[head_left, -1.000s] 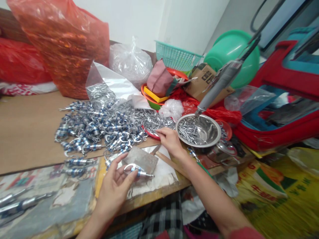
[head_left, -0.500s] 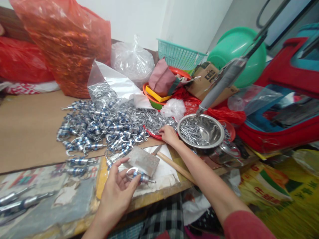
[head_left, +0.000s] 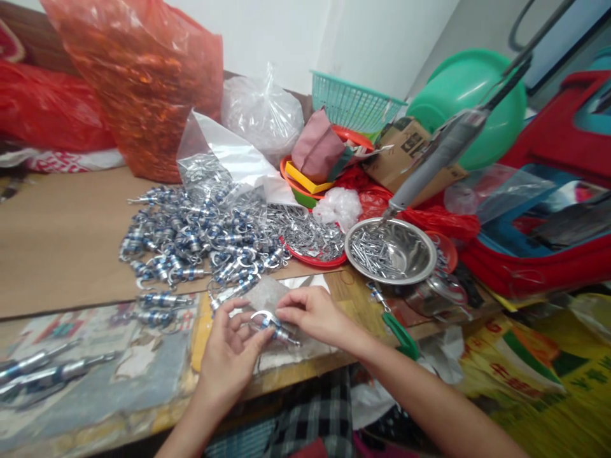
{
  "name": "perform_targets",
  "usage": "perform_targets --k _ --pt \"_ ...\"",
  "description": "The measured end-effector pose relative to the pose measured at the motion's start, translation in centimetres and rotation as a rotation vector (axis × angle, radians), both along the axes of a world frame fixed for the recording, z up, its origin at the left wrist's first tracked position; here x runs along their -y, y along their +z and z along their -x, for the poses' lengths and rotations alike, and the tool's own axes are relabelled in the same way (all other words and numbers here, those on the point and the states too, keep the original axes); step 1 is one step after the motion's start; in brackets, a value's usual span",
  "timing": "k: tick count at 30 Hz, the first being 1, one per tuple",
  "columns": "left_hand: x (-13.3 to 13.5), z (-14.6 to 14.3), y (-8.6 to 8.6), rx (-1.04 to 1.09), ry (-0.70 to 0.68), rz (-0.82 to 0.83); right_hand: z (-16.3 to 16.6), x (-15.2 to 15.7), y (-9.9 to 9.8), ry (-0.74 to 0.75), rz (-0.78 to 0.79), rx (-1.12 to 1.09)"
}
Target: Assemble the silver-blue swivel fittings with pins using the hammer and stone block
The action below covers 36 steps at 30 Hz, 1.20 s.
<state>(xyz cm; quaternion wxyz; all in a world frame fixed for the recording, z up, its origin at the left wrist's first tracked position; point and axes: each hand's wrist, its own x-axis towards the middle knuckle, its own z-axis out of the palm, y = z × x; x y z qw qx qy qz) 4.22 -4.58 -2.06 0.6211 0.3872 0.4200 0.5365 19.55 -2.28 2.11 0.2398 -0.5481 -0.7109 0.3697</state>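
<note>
- Against a white wall [head_left: 277, 32], a wooden worktop [head_left: 351, 296] carries a pile of blue-banded metal fittings [head_left: 191, 235].
- The left hand [head_left: 233, 346] grasps one hooked metal fitting [head_left: 279, 332] between its fingers, over the worktop's near side, just in front of a grey metal block [head_left: 267, 292].
- The right hand [head_left: 312, 315] has its fingers pinched together beside that fitting; whether they hold a small part, I cannot tell.
- Beyond lie a red plate [head_left: 315, 262] of flat metal pieces and a steel bowl [head_left: 408, 248] of pins.
</note>
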Motion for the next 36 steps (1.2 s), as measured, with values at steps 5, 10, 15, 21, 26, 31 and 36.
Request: perform_targets --k 5,10,15,21,26,31,36 --pt "0.0 0.0 0.0 0.001 -0.014 -0.01 0.8 -0.2 0.2 -0.01 -0.034 0.116" --pt "0.0 0.0 0.2 -0.019 0.005 -0.01 1.8 0.8 1.0 -0.018 -0.143 0.216" --pt "0.0 0.0 0.4 -0.011 0.004 -0.005 2.2 1.6 0.7 -0.02 -0.238 0.299" --pt "-0.2 0.0 0.2 0.011 0.005 -0.022 2.3 1.0 1.4 0.086 -0.257 0.434" --pt "-0.2 0.0 0.0 0.017 0.001 -0.014 1.5 0.6 1.5 0.049 -0.167 0.298" --pt "-0.1 0.0 -0.3 0.024 -0.022 -0.004 -3.7 1.5 -1.1 -0.402 -0.331 0.199" --pt "-0.1 0.0 -0.2 0.009 0.001 -0.006 -7.6 2.8 -3.1 -0.224 -0.144 0.509"
